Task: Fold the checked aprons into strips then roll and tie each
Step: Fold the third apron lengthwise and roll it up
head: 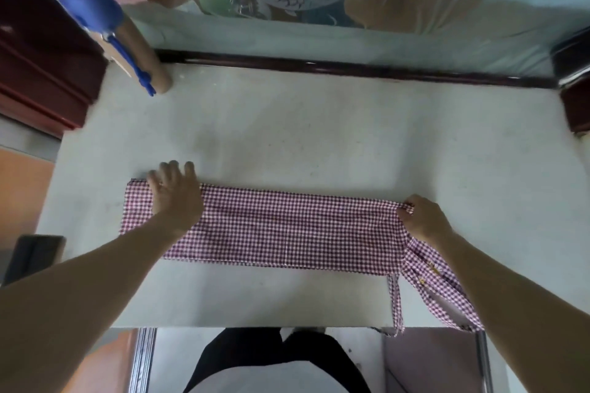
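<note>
Left hand (174, 193) flat, fingers spread on checked apron (287, 230) strip, right hand (423, 218) pinching its far end

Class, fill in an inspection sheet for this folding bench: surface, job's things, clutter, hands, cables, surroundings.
Surface: pale table, faintly stained.
Job's things: one checked apron folded into a flat strip; its ties trail over the near edge.
Clutter: cardboard tube with a blue tool at the far left corner.
Hands: left hand presses flat on the strip's left end; right hand pinches the right end.
Cables: nothing seen.
Surroundings: dark wooden furniture at left; dark object beside the table.
</note>
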A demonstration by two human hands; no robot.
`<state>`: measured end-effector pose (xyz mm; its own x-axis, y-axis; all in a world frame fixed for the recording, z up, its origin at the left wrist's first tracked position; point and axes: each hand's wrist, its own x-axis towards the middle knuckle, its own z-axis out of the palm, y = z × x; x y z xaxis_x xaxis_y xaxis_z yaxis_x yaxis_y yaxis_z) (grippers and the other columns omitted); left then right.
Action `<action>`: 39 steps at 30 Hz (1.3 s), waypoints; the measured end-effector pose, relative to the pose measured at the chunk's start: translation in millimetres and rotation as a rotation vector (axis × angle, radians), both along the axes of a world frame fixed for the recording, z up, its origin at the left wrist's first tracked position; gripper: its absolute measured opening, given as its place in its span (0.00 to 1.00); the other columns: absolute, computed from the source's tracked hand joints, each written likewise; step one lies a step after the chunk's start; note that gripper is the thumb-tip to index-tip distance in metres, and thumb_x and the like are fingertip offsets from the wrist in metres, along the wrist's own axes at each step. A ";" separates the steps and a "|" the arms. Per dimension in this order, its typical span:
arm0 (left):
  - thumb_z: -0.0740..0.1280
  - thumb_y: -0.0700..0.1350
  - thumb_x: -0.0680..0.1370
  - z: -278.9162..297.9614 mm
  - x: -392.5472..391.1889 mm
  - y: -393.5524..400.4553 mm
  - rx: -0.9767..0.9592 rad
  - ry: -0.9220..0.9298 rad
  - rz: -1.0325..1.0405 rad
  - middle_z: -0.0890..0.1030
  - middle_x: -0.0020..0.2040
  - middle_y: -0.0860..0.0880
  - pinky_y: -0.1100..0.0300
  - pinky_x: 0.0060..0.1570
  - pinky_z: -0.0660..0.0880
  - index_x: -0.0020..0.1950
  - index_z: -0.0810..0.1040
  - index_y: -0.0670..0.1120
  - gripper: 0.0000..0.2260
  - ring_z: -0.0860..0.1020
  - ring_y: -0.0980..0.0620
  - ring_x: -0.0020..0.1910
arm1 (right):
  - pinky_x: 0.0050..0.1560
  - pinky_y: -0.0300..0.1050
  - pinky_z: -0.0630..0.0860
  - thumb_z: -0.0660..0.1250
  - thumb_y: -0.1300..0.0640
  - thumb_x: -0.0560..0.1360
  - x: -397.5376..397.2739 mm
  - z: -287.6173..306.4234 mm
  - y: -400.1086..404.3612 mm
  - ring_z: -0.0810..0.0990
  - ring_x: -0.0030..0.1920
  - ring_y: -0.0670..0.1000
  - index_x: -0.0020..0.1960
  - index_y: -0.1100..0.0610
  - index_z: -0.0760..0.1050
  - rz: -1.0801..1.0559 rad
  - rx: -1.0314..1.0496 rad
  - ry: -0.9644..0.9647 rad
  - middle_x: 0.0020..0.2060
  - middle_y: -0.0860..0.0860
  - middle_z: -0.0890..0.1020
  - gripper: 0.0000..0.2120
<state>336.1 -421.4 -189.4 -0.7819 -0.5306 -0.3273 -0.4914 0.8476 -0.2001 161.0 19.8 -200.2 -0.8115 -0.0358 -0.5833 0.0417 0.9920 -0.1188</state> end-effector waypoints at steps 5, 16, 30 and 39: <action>0.64 0.41 0.73 6.5 -21.7 107.4 0.347 0.180 -0.146 0.66 0.68 0.43 0.47 0.68 0.63 0.71 0.65 0.45 0.26 0.64 0.43 0.66 | 0.62 0.53 0.74 0.66 0.47 0.78 -7.5 1.5 -17.0 0.78 0.61 0.60 0.62 0.56 0.75 -0.010 0.028 0.006 0.59 0.57 0.81 0.17; 0.60 0.51 0.81 -5.9 -71.9 305.9 0.573 -0.039 -0.393 0.44 0.79 0.42 0.36 0.73 0.53 0.79 0.41 0.55 0.34 0.46 0.38 0.78 | 0.54 0.46 0.74 0.71 0.46 0.74 -24.8 -4.8 3.7 0.80 0.55 0.56 0.54 0.55 0.79 0.046 -0.161 -0.035 0.54 0.54 0.82 0.15; 0.57 0.43 0.82 -6.4 -101.1 352.9 0.308 -0.320 -0.186 0.40 0.80 0.42 0.29 0.69 0.56 0.79 0.43 0.52 0.31 0.42 0.37 0.78 | 0.58 0.44 0.77 0.74 0.41 0.70 -41.0 19.6 185.6 0.82 0.51 0.49 0.52 0.51 0.82 0.211 -0.129 -0.695 0.49 0.47 0.85 0.16; 0.63 0.46 0.80 -9.4 -100.4 361.7 0.297 -0.271 -0.125 0.42 0.79 0.44 0.30 0.70 0.57 0.79 0.45 0.54 0.34 0.45 0.38 0.78 | 0.51 0.50 0.78 0.76 0.60 0.66 -59.7 38.8 278.0 0.82 0.42 0.56 0.41 0.66 0.82 -0.101 -0.119 -0.946 0.36 0.58 0.82 0.09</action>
<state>235.7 -59.8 -198.8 -0.6989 -0.2884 -0.6545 -0.3441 0.9378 -0.0458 101.3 297.8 -161.3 -0.0089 -0.0929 -0.9956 0.2572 0.9620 -0.0921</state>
